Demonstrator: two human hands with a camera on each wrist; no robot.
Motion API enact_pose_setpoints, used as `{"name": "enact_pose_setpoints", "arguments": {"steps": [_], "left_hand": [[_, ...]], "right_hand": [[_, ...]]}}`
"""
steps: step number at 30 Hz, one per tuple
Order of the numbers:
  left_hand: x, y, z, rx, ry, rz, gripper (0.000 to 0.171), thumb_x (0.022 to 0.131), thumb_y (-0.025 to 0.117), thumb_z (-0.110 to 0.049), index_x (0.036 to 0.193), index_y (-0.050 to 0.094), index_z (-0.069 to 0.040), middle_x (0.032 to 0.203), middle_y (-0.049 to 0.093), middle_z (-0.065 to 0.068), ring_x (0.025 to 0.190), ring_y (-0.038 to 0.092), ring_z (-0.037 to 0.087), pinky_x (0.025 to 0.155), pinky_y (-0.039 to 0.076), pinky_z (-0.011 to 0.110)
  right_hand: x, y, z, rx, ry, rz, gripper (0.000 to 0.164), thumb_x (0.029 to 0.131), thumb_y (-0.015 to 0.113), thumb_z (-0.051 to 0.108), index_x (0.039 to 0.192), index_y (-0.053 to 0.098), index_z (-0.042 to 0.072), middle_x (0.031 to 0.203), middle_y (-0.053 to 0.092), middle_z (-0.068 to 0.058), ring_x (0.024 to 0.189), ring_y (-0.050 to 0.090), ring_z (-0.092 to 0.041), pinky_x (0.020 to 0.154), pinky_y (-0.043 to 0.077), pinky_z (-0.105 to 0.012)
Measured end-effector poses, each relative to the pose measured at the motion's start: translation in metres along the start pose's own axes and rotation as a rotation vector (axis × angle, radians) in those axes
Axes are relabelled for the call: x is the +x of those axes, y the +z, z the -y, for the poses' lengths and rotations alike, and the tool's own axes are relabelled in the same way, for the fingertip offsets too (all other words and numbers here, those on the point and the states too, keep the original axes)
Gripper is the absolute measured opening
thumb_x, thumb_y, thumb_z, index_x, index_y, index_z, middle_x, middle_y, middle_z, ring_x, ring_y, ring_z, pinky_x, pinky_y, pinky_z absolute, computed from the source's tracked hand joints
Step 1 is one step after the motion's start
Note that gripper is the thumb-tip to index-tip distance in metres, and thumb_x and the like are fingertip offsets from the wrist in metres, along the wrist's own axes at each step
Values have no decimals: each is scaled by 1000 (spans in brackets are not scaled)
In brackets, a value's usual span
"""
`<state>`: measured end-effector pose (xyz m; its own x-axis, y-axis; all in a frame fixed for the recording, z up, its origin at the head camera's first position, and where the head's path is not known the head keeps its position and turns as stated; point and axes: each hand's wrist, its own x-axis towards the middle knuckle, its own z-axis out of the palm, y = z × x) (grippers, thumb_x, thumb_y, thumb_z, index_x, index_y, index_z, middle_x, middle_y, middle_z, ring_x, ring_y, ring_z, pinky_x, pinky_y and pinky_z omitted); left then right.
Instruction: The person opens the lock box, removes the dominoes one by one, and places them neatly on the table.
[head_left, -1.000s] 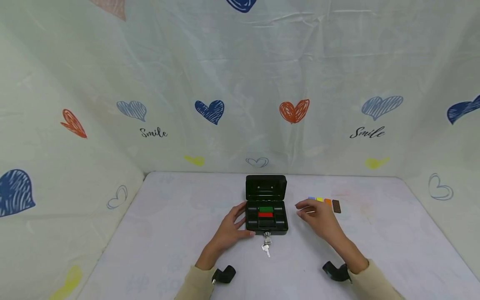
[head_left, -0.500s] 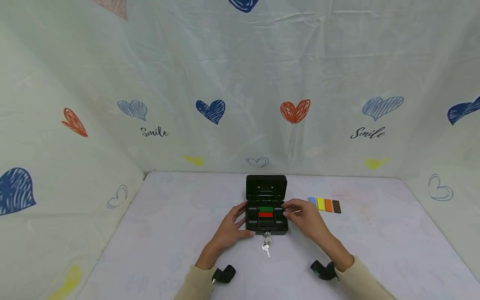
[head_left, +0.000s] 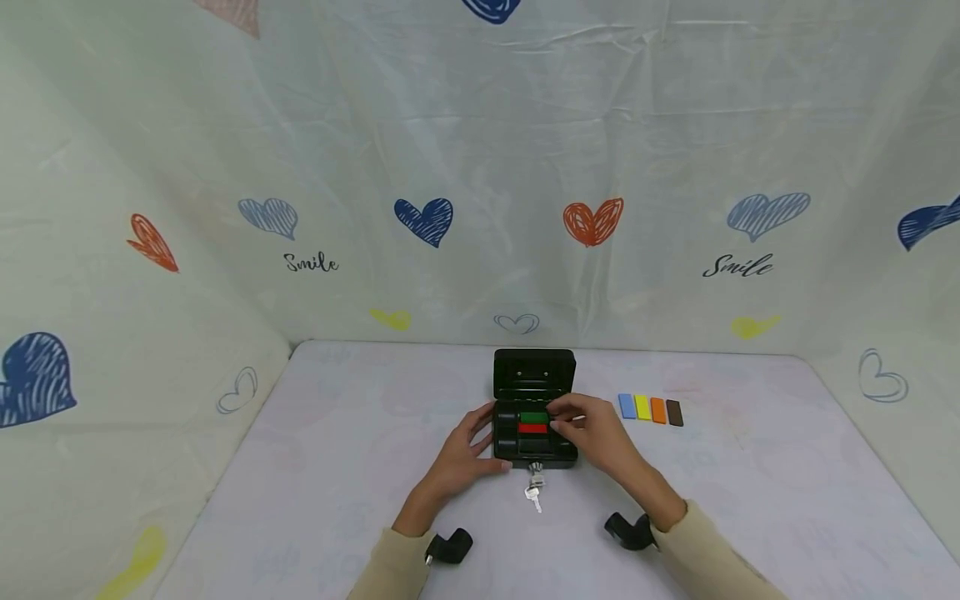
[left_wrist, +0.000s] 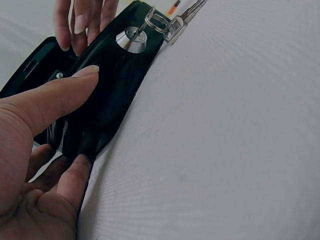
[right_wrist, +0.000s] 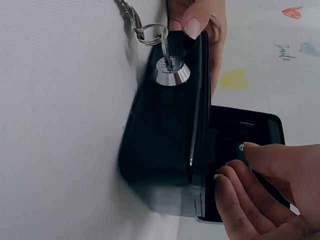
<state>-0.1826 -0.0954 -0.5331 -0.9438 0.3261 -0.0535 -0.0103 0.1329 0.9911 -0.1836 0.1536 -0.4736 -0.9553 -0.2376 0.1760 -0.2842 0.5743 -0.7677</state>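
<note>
The left hand [head_left: 457, 454] clamped the cash box [right_wrist: 155, 125]; the right hand [head_left: 596, 425], digits seemingly apart, risked brushing the green block [head_left: 534, 417] askew.

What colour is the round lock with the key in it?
The lock is shiny silver; the right wrist view shows it best.

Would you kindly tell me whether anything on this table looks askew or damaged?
Nothing stands out: the black box sits flat with its lid open, a key is in its lock, and the four coloured pieces lie in a tidy row.
</note>
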Motion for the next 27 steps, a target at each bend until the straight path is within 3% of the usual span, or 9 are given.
{"name": "enact_pose_setpoints", "arguments": {"steps": [16,27], "left_hand": [[-1,0,-1,5,-11,0,98,82,86,4,164,35,-7,168,34,21,155,35,41,121,43,45],[0,0,-1,11,-11,-4,98,81,86,5,164,35,-8,168,35,22,154,37,41,121,43,45]], "right_hand": [[9,10,2,10,-7,57,24,93,76,-4,117,74,1,116,76,-14,101,74,-28,87,67,-36],[14,12,9,-51,26,108,29,93,77,-2,121,75,5,121,74,-13,98,73,-24,85,67,-36]]}}
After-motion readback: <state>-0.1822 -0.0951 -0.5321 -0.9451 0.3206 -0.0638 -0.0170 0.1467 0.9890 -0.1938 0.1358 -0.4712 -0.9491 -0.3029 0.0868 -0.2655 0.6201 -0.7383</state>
